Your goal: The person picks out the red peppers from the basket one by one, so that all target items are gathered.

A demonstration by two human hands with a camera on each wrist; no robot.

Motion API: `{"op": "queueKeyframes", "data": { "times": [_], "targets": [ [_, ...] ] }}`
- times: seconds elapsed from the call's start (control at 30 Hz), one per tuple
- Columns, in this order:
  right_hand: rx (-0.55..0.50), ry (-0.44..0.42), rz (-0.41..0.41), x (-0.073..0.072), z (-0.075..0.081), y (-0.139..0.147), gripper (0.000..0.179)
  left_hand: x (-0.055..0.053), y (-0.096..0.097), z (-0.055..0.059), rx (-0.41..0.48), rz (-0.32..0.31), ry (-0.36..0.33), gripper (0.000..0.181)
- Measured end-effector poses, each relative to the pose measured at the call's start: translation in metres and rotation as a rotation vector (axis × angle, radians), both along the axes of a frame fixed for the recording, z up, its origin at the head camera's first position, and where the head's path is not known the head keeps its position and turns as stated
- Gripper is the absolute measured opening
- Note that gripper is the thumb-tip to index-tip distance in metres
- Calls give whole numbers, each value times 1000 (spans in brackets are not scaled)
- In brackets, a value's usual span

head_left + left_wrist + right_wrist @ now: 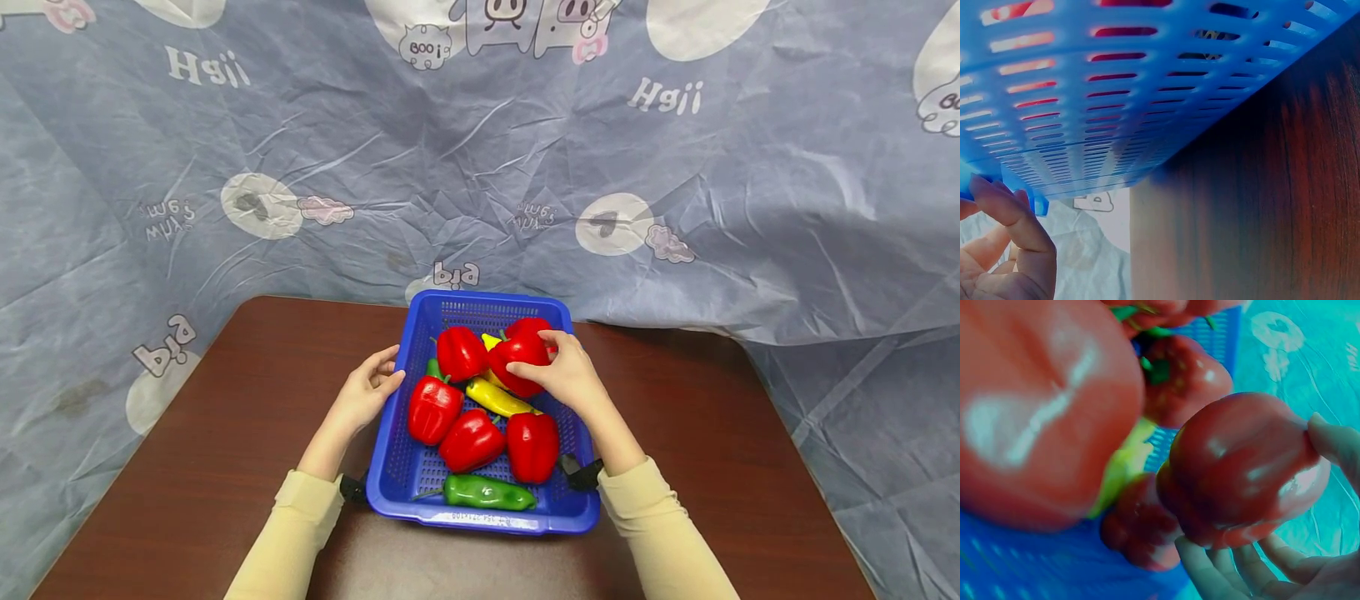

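Note:
A blue plastic basket (583,508) with slotted walls stands on the table. My left hand (363,392) holds its left rim with thumb and curled fingers; the left wrist view shows the fingertips on the rim, close to the slotted side wall (1166,81). Over the basket's right side, my right hand (573,375) grips a red bell pepper (1247,469) between thumb and fingers. Several other red bell peppers (435,410) lie in the basket around a yellow long pepper (498,398). Along the near end lies a green long pepper (489,492).
The basket rests on a dark brown wooden table (300,358). Behind the table hangs a grey-blue printed cloth (450,167), which reaches round both sides. Black wrist mounts (581,472) sit close to the basket's sides.

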State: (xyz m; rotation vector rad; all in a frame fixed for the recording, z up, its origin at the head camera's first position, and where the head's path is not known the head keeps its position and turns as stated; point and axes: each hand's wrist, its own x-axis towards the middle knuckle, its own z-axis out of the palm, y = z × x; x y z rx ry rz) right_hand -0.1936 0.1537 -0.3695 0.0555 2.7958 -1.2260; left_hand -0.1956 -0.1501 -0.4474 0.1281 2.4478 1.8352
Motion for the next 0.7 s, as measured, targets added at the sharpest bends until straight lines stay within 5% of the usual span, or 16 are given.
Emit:
{"op": "queueKeyframes", "data": {
  "times": [0.47,0.7],
  "targets": [
    [-346,-17,-108,6,22,52,81,0,1,2,-6,11,-20,53],
    [-374,-25,-211,9,16,82,81,1,2,3,-15,14,-18,52]
  ]
}}
